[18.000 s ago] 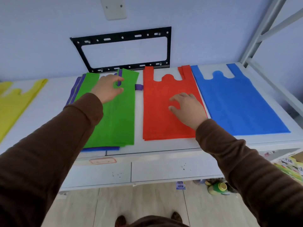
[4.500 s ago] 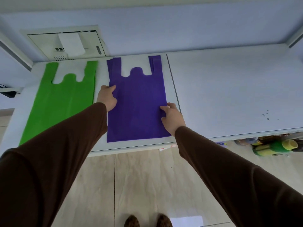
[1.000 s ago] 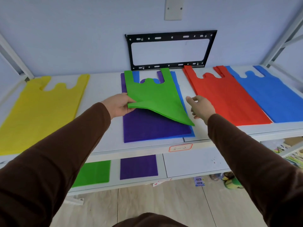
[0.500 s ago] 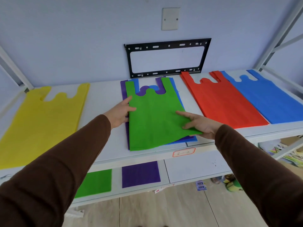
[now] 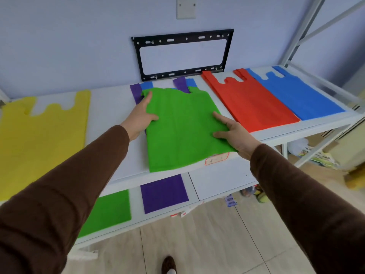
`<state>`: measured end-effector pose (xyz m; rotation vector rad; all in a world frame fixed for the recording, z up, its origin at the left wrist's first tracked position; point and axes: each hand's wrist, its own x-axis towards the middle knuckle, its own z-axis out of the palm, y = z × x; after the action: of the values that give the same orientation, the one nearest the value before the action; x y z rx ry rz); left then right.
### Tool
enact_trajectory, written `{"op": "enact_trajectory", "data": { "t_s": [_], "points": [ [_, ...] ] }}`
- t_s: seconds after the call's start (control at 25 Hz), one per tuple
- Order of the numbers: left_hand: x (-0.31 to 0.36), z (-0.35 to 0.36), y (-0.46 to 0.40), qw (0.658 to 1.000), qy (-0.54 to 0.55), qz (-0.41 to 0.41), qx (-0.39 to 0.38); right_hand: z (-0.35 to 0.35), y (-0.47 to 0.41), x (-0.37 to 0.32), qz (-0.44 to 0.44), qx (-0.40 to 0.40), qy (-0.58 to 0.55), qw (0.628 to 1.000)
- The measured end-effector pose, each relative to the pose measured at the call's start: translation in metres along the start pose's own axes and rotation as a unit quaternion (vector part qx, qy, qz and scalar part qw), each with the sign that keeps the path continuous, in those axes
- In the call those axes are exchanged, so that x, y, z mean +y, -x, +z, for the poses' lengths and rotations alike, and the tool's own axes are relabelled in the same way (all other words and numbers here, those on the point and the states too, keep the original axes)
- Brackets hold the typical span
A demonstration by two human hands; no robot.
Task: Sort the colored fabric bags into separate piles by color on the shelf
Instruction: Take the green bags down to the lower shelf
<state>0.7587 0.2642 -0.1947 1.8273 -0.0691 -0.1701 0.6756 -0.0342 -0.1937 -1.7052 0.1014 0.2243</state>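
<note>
White metal shelf (image 5: 110,115) w/ mixed stack at 12: my left hand (image 5: 141,115) and right hand (image 5: 235,133) pinch flat green fabric bag (image 5: 183,127) edges; I'd lift evenly, w/o dragging purple bag (image 5: 179,82) beneath.

Red-outlined label (image 5: 216,158) on shelf edge (image 5: 266,138), writing too faint to read.

We see the green bag (image 5: 183,131) as matt cloth; the shelf (image 5: 110,115) smooth, painted white; our sleeves (image 5: 65,194) finely ribbed knit.
</note>
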Motion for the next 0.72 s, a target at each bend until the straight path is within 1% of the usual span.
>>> {"op": "enact_trajectory", "data": {
  "t_s": [0.16, 0.32, 0.4, 0.48, 0.56, 0.72],
  "points": [
    [-0.004, 0.006, 0.073, 0.998, -0.016, 0.059, 0.007, 0.001, 0.077, 0.016, -0.046, -0.012, 0.026, 0.999],
    [-0.026, 0.021, 0.179, 0.997, -0.016, 0.068, 0.025, 0.020, 0.177, 0.056, -0.061, -0.011, 0.040, 0.997],
    [-0.050, 0.032, 0.241, 0.997, -0.031, 0.060, 0.034, 0.033, 0.229, 0.088, -0.051, -0.019, 0.045, 0.997],
    [-0.083, 0.040, 0.301, 0.997, -0.049, 0.040, 0.034, 0.049, 0.274, 0.128, -0.017, -0.037, 0.016, 0.999],
    [-0.119, 0.043, 0.352, 0.999, -0.045, 0.001, 0.025, 0.067, 0.310, 0.166, 0.016, -0.058, 0.008, 0.998],
    [-0.188, 0.039, 0.409, 0.995, -0.030, -0.092, 0.028, 0.106, 0.340, 0.220, 0.047, -0.086, 0.032, 0.995]
  ]
}}
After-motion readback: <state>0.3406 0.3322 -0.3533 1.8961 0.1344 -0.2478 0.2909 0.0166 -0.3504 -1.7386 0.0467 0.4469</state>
